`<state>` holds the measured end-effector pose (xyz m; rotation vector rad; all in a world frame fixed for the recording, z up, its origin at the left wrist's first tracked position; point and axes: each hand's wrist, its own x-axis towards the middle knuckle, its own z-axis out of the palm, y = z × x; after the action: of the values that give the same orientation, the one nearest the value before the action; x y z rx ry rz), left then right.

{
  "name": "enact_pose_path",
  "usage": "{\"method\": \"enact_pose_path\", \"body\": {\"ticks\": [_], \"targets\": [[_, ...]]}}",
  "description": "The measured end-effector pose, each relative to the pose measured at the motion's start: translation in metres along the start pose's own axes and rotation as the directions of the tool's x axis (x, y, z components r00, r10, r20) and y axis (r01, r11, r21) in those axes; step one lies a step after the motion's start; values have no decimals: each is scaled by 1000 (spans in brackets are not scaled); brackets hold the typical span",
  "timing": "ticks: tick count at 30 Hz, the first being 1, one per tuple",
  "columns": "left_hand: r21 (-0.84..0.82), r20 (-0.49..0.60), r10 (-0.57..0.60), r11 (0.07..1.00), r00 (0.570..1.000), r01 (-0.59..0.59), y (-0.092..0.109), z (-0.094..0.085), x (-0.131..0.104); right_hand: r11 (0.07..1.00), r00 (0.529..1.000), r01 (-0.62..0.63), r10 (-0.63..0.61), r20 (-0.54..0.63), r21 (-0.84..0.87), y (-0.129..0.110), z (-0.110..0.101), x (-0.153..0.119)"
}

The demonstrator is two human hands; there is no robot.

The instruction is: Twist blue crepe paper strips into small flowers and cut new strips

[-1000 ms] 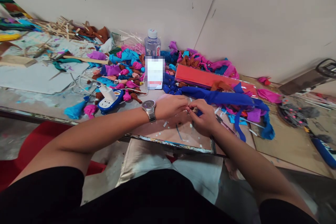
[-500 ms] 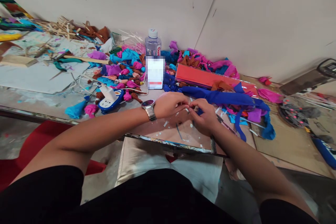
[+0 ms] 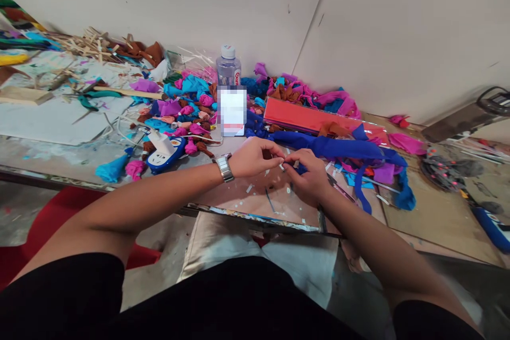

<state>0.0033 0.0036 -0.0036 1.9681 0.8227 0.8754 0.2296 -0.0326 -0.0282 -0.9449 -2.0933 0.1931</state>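
My left hand (image 3: 255, 158), with a metal watch (image 3: 225, 168) on its wrist, is closed in a pinch above the front of the table. Its fingertips meet those of my right hand (image 3: 311, 174), which is also pinched. Something tiny and pale seems to be between the fingertips, too small to name. A bit of dark blue fabric (image 3: 299, 168) shows by my right fingers; whether it is held I cannot tell. Behind my right hand lies a long blue fabric strip (image 3: 322, 144). White scraps (image 3: 249, 188) are scattered on the tabletop below both hands.
A phone-like screen (image 3: 231, 111) stands before a clear bottle (image 3: 228, 66). At left are a blue power strip (image 3: 165, 155) with a white plug, crumpled fabric pieces (image 3: 111, 170) and green-handled pliers (image 3: 98, 96). A red packet (image 3: 311, 117) lies behind the blue strip.
My left wrist has turned, so the watch face has rotated out of sight and the band shows. The left fingers have come closer together at the fingertips. The view has shifted slightly.
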Motion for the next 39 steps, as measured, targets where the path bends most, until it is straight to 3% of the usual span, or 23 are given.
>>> {"method": "enact_pose_path", "body": {"ticks": [10, 39], "targets": [[13, -16, -2, 1000, 1000, 2, 2, 1, -1, 998, 996, -52, 49, -72, -34, 0, 0, -2], [95, 73, 41, 994, 996, -48, -11, 1, 1, 989, 987, -146, 143, -74, -34, 4, 4, -5]]}}
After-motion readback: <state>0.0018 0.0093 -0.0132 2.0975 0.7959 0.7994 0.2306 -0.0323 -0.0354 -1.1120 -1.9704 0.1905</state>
